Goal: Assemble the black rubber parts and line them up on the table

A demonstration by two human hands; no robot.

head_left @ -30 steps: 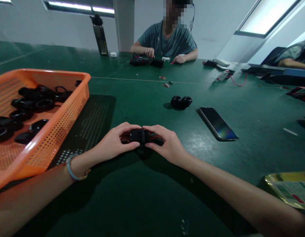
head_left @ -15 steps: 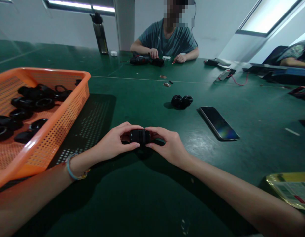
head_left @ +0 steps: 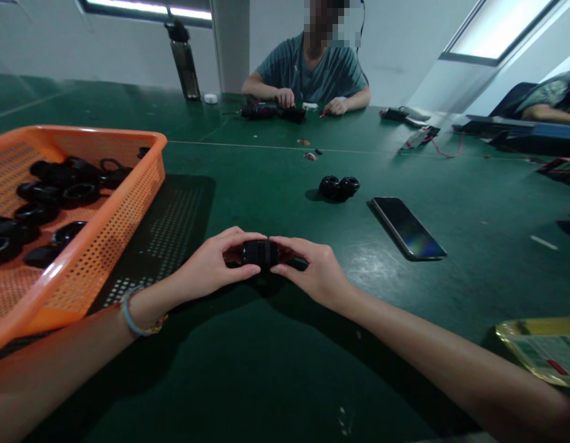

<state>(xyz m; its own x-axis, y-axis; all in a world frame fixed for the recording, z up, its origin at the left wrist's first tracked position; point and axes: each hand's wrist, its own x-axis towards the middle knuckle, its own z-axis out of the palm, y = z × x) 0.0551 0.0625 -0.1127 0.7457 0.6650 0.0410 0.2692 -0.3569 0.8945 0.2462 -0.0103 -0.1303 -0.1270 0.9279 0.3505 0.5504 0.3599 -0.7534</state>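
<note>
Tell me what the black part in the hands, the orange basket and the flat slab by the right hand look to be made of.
Black part: probably matte plastic or rubber, dull and ribbed. Orange basket: moulded plastic, perforated walls, faint sheen. Phone: glossy glass face with rainbow reflection.

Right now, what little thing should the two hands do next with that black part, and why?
Probably keep pinching and turn one end against the other. The left hand and right hand each grip one end of the black part, which shows a seam across its middle, just above the table. Two like pieces lie joined beyond it.
</note>
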